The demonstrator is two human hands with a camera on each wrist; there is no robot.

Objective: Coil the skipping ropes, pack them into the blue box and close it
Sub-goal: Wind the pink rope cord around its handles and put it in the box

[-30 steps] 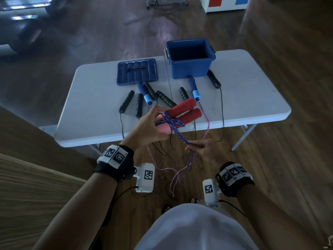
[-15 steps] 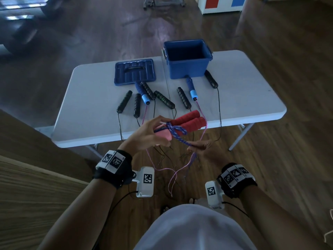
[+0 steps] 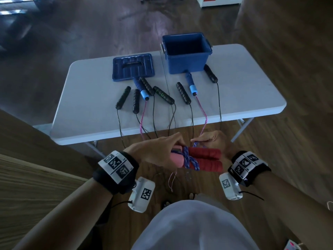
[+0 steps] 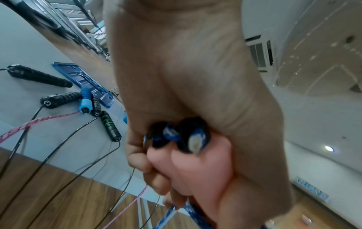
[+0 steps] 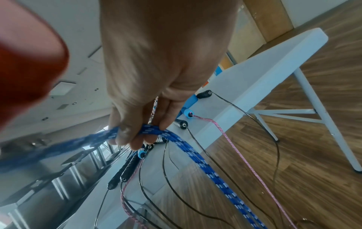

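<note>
On the white worktop (image 3: 243, 98) the blue box (image 3: 186, 53) stands open and empty, its lid (image 3: 133, 66) beside it, four ropes trailing off the edge. My left hand (image 3: 155, 150) grips the paired red handles (image 3: 205, 159); my right hand (image 3: 214, 141) pinches their blue rope (image 5: 176, 137), winding it round. Packing hasn't begun.

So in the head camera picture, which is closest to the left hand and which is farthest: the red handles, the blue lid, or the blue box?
From the left hand:
1. Red handles, gripped by that hand, below the table's near edge.
2. Blue lid, flat on the table, far left.
3. Blue box, open, at the table's far edge, to the lid's right.
</note>
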